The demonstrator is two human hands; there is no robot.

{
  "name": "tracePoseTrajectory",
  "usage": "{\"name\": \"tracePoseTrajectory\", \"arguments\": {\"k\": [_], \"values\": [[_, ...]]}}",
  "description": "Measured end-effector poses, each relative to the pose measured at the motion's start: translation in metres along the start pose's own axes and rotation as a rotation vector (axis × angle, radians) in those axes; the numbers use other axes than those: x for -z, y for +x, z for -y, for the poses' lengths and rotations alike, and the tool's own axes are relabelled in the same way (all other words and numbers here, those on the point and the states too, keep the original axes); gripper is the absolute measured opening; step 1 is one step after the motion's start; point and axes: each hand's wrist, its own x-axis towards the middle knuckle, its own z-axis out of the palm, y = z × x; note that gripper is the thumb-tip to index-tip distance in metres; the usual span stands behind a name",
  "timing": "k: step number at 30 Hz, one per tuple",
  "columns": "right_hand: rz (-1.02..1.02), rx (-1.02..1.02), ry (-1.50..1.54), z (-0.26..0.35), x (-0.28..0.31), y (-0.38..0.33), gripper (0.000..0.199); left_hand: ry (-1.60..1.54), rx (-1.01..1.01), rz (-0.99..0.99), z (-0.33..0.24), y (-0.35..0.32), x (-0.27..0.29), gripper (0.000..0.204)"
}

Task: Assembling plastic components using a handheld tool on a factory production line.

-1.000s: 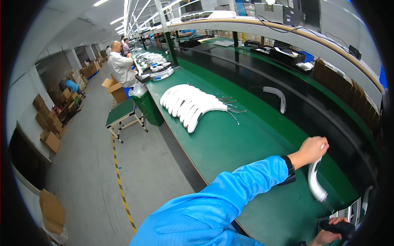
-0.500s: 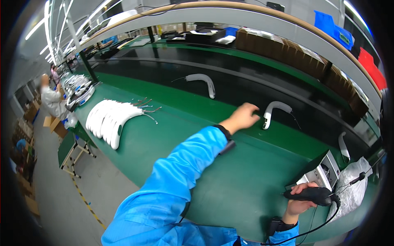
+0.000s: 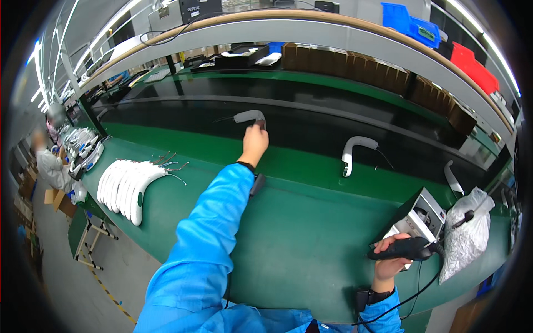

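Note:
My left hand (image 3: 255, 143) is stretched out over the black belt, its fingers closed round the lower end of a curved white plastic piece (image 3: 245, 116) with thin wires at its far end. The fingertips are partly hidden. My right hand (image 3: 390, 260) is wrapped round a black corded electric screwdriver (image 3: 401, 249) above the right of the green bench. A similar curved piece (image 3: 357, 145) lies at the belt's near side, and another (image 3: 453, 178) farther right. A row of white curved pieces (image 3: 125, 187) with coloured wires lies on the bench at left.
A grey metal box (image 3: 415, 219) and a clear bag of small parts (image 3: 467, 236) stand on the bench (image 3: 294, 244) at right. A shelf beam (image 3: 266, 25) spans the back, with blue bins (image 3: 408, 25) and a red bin (image 3: 472, 66). Another person (image 3: 51, 166) stands far left.
My left hand has moved left and forward across the belt and taken hold of a curved piece. My right hand still grips the screwdriver. The view has turned right.

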Motion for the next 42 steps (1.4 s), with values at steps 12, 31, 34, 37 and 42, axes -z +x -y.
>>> {"name": "tracePoseTrajectory", "arguments": {"k": [12, 31, 34, 37, 42], "values": [[-0.135, 0.181, -0.015, 0.018, 0.006, 0.014, 0.083, -1.683, 0.202, 0.83, -0.113, -0.104, 0.151, 0.035], [0.018, 0.128, -0.194, 0.031, 0.002, 0.004, 0.085, -1.116, 0.38, 0.929, -0.136, -0.181, 0.168, 0.033], [0.032, 0.196, -0.258, 0.041, 0.008, 0.007, 0.083, -1.122, 0.452, 0.88, -0.141, -0.185, 0.164, 0.034], [0.038, 0.068, -0.167, 0.06, 0.021, -0.001, 0.075, -0.989, 0.372, 0.933, -0.156, -0.187, 0.157, 0.037], [-0.036, 0.074, -0.035, 0.075, 0.036, 0.012, 0.075, -0.825, 0.057, 1.031, -0.191, -0.187, 0.142, 0.041]]}}
